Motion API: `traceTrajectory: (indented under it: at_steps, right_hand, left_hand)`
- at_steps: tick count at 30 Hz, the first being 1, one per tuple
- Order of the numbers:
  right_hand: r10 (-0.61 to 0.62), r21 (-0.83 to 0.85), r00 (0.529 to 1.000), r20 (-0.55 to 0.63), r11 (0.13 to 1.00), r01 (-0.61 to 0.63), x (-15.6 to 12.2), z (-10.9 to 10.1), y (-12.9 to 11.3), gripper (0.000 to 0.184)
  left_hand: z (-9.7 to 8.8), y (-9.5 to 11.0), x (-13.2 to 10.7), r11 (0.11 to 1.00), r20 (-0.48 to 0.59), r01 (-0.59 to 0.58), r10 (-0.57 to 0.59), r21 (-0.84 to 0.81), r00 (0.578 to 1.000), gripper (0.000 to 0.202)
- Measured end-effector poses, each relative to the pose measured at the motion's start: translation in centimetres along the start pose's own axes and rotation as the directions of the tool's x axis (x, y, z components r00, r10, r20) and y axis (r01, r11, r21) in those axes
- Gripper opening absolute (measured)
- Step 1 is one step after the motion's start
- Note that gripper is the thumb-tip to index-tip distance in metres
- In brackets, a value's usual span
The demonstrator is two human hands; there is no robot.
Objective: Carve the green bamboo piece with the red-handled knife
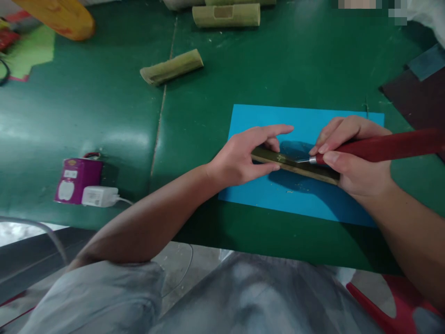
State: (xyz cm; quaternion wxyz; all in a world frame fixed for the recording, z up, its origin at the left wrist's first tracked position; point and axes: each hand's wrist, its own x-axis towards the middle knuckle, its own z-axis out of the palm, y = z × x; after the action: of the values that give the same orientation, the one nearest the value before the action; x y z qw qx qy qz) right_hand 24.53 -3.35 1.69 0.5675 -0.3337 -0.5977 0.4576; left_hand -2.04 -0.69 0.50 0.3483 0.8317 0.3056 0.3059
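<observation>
A flat bamboo strip (306, 169) lies slantwise over a blue sheet (250, 195), with a small pale carved mark on its dark upper face. Its left end is gripped between the thumb and fingers of my left hand (239, 155), the index finger stretched out above it. My right hand (365, 162) is closed around a carving knife (375, 147) with a thick red handle and a thin metal blade. The blade tip meets the strip near the carved mark. The heel of my right hand rests by the strip's right end. Small shavings are scattered on the sheet.
Bamboo pieces lie farther back on the green table: a short tube (174, 67) and a tube with a cut-out (225, 15). At left stand a purple box (81, 178) and a white charger (100, 196) with a cable. Dark sheets (417, 97) lie at right.
</observation>
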Motion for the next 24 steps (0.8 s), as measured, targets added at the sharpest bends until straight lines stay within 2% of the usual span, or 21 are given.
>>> traceTrajectory:
  at_steps: [4,10,15,20,24]
  right_hand:
    - [-0.026,0.019,1.0,-0.004,0.999,0.026,0.1,-0.05,0.26,0.015]
    - [0.022,0.046,0.998,-0.058,0.999,-0.02,0.05,-0.12,0.27,0.016]
    - [0.038,0.021,0.998,-0.05,0.999,-0.037,-0.11,-0.19,0.21,0.018]
    - [-0.003,-0.011,0.999,-0.032,1.0,0.003,-0.11,-0.42,0.45,0.016]
    - [-0.03,-0.046,0.999,-0.033,0.999,0.029,-0.17,-0.51,0.68,0.017]
  left_hand:
    - [0.04,0.06,0.0,1.0,-0.003,0.02,-0.02,-0.002,1.0,0.071]
    - [0.02,0.14,0.0,1.0,-0.006,0.027,-0.027,-0.002,1.0,0.07]
    - [0.12,0.04,-0.07,1.0,-0.011,0.026,-0.026,-0.007,1.0,0.07]
    - [0.11,0.03,-0.07,1.0,-0.013,0.008,-0.008,-0.006,1.0,0.07]
    - [0.05,0.13,-0.1,0.999,0.004,0.049,-0.049,0.014,0.999,0.071]
